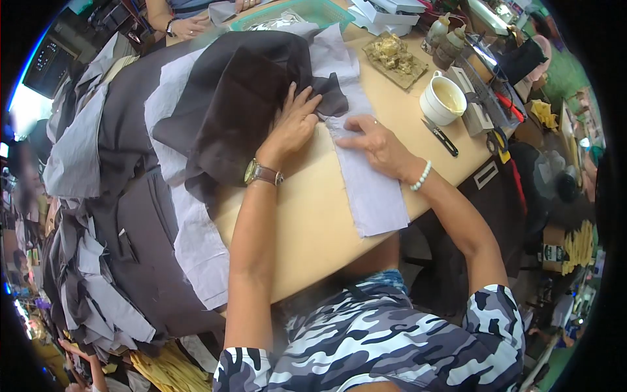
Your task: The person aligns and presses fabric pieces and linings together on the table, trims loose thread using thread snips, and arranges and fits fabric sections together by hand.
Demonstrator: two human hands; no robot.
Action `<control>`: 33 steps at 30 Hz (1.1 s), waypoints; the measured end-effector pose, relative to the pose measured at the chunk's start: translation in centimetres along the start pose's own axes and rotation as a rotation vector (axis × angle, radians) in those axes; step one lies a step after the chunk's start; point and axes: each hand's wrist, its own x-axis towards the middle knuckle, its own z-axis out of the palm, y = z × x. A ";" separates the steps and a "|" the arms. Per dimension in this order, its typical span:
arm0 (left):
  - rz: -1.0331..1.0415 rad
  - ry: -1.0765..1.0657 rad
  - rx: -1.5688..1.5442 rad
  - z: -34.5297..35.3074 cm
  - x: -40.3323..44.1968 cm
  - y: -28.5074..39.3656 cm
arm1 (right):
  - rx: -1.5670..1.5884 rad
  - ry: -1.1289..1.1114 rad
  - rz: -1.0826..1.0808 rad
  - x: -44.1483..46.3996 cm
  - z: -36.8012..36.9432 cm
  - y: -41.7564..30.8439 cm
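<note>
My left hand [295, 127] lies with its fingers apart on a dark brown piece of fabric [225, 108], at its right edge. The wrist rests near the bare tabletop. To the right, my right hand [381, 149] touches a pale grey-lilac fabric strip [371, 196] with a frayed edge. Its thumb and forefinger are apart there, and the other fingers are partly hidden. The dark fabric is bunched up and lies partly over the pale strip's upper end. A second pale strip [202, 261] runs along the left of the bare table.
Right of my hands are a box cutter [441, 137], a white cup [443, 99], a tray of yellowish lumps [395, 60], bottles [449, 47] and scissors [499, 142]. Fabric piles [98, 274] fill the left. Across the table, another person's hand [189, 27] is beside a green basket [339, 14].
</note>
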 end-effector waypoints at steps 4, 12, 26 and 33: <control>-0.023 0.015 0.010 -0.1 -0.1 0.6 | 0.088 -0.073 -0.007 -1.5 -0.9 -0.9; -0.022 0.025 0.038 0.0 -0.2 0.8 | 0.040 0.023 0.173 2.0 0.5 -0.4; -0.026 0.043 0.069 0.2 -0.2 0.9 | -0.086 -0.040 0.016 -3.8 -0.9 -5.1; 0.005 0.055 0.065 0.4 -0.2 0.6 | 0.031 0.044 0.109 -1.6 0.1 -3.5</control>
